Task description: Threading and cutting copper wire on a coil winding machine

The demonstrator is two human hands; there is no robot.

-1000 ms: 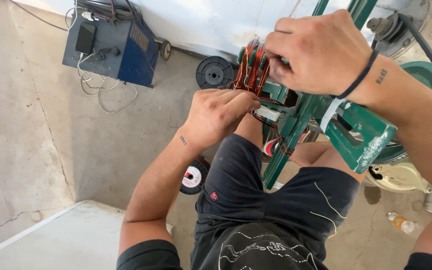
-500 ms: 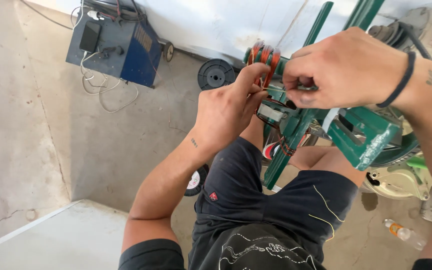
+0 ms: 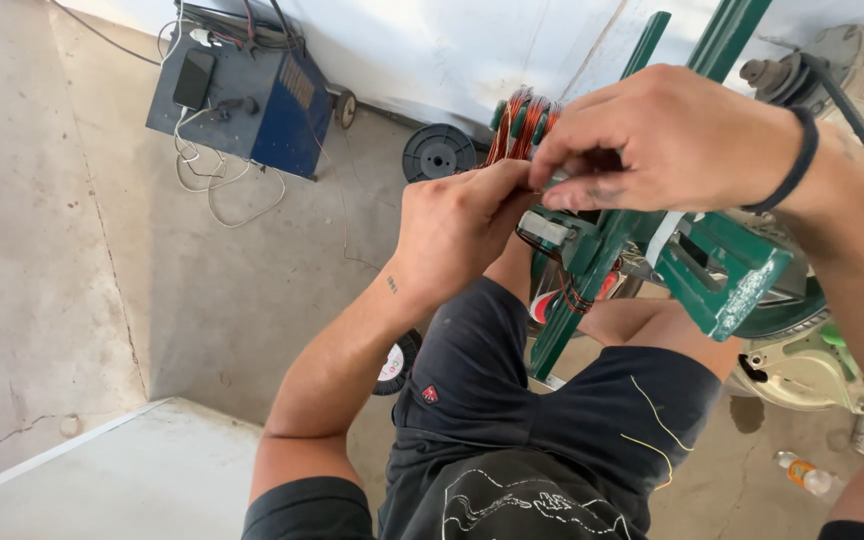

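Seated person, seen from above, both forearms raised to a green-painted metal winding frame (image 3: 722, 275) at about 2 o'clock of the lap. Left hand (image 3: 462, 225) is curled closed with fingertips pinched at the frame's near edge, apparently gripping thin wire, though the strand itself is too fine to confirm. Right hand (image 3: 667, 140) sits just above and to the 3 o'clock side, fingers bunched and pinching at the same spot; what they hold is hidden. Both hands meet just below the reddish copper wire coils (image 3: 520, 125), wound on the frame's former at 12 o'clock of the left hand; holding so close likely keeps the strand taut and guided. Count: two hands, one frame, one group of coils. On the concrete floor, one black round spool (image 3: 439, 152) at 11 o'clock of the hands, one blue metal box machine with cables (image 3: 242, 95) at 10 o'clock, one small plastic bottle (image 3: 802, 472) at 5 o'clock.
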